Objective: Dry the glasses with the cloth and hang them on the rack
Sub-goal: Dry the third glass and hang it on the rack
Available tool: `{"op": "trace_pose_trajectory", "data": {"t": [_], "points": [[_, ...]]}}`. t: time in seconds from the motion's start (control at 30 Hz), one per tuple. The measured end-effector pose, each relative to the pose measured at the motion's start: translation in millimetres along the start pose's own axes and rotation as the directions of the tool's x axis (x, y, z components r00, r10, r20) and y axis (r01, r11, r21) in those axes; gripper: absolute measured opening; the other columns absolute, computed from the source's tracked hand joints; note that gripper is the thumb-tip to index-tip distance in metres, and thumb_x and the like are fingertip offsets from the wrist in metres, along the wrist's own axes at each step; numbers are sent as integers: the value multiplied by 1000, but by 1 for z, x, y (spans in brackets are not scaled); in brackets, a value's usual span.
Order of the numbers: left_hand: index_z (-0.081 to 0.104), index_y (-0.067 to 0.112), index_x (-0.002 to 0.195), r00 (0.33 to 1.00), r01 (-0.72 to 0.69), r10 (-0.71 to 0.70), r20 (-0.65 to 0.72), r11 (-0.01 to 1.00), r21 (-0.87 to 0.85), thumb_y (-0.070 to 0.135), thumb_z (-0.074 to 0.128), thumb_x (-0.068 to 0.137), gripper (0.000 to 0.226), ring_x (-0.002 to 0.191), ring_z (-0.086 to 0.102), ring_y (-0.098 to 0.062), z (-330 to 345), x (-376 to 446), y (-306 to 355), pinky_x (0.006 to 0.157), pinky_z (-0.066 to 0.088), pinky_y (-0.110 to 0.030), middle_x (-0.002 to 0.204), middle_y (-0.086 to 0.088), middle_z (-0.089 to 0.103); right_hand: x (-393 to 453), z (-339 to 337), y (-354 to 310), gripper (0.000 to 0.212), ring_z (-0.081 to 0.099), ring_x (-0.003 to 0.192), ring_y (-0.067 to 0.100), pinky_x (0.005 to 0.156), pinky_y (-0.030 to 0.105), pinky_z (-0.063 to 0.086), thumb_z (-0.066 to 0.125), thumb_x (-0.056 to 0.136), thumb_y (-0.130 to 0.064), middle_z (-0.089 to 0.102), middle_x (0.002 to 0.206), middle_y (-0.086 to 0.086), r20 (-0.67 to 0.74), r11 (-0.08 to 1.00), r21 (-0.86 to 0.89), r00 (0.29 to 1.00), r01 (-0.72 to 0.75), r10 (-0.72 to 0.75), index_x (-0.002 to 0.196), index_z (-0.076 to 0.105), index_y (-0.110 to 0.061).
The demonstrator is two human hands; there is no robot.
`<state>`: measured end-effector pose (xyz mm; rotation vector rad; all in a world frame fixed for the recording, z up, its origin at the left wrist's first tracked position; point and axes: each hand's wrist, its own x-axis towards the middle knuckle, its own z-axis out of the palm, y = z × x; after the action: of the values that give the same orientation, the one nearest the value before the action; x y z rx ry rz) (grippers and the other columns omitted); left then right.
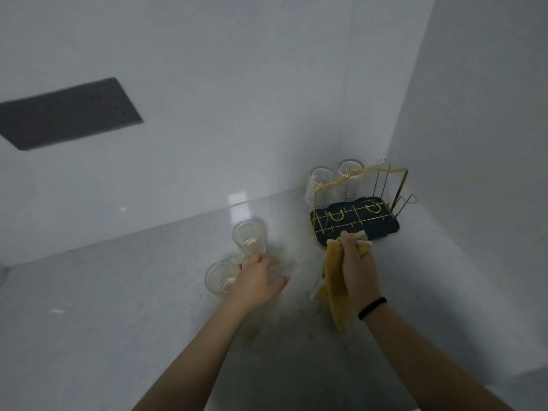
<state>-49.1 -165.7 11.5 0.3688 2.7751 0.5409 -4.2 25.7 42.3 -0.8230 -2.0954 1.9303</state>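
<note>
Two clear glasses hang upside down on the gold wire rack (360,200); two more stand upright on the grey surface (118,307).

Rack with its dark tray sits at 2 o'clock in the wall corner. Left hand (256,281), fingers spread and relaxed, touches the near glass (219,276); the far glass (249,238) stands just beyond at 12 o'clock. Right hand (357,269) grips the yellow cloth (335,292), which dangles below the fist.

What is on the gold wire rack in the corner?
Two clear glasses hang upside down on the rack's far side. Its near prongs are bare. A dark tray lies underneath, partly hidden by the right hand.
</note>
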Motion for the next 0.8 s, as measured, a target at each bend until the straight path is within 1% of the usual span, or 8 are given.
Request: {"op": "trace_pose_trajectory", "data": {"t": [0.13,0.17,0.27,0.33,0.47,0.57,0.7,0.8], "points": [[37,26,144,997,43,-50,61,994,104,57,58,84,71,139,24,-24,28,-23,-24,112,18,-42,150,-2,33,-24,9,9,44,42,50,15,53,25,36,38,93,-47,39,51,-1,0,1000,-27,1000,-4,4,59,44,-19],[34,26,145,998,42,-47,41,992,115,57,60,83,74,138,23,-24,34,-27,-29,113,18,-41,149,-3,31,-30,11,10,45,41,49,14,53,25,36,39,93,-46,38,50,-1,1,1000,-26,1000,0,0,58,43,-19],[38,23,140,988,33,-11,-153,990,136,51,67,80,72,125,32,-22,43,-28,-32,104,27,-31,137,-6,38,-39,14,12,45,38,46,13,51,24,35,39,93,-46,36,47,-4,-2,999,-44,1000,5,-5,56,41,-20],[35,22,141,979,71,-40,-202,987,147,53,71,75,81,124,33,-23,41,-23,-34,102,29,-31,136,-7,37,-45,15,13,45,37,44,11,48,22,34,39,93,-46,35,46,-5,-22,998,-64,1000,9,-11,55,41,-21],[24,19,150,993,119,-116,-28,962,244,65,69,71,101,134,32,-27,35,-7,-36,108,25,-43,148,-5,37,-51,12,19,45,37,44,11,47,21,32,40,93,-44,37,46,-4,-53,997,-73,999,-4,0,55,42,-20],[26,19,149,995,92,-95,-5,959,269,67,67,71,101,132,36,-28,34,-1,-38,107,24,-43,145,-5,43,-52,11,22,46,40,47,13,49,22,33,39,92,-46,40,49,0,-57,997,-70,998,-23,19,55,45,-18],[30,22,148,997,70,-66,-35,988,139,61,71,70,96,129,36,-29,30,-2,-37,106,24,-42,141,-6,46,-49,9,22,45,46,55,13,54,23,37,36,91,-51,48,59,3,-70,994,-75,995,-75,70,61,47,-19],[35,24,147,997,19,-29,-73,991,-136,53,79,67,96,130,39,-27,16,-1,-25,109,32,-44,138,-4,50,-43,3,16,41,50,67,12,67,27,40,33,91,-54,53,72,-2,-63,991,-19,989,-132,131,70,49,-23]]}}
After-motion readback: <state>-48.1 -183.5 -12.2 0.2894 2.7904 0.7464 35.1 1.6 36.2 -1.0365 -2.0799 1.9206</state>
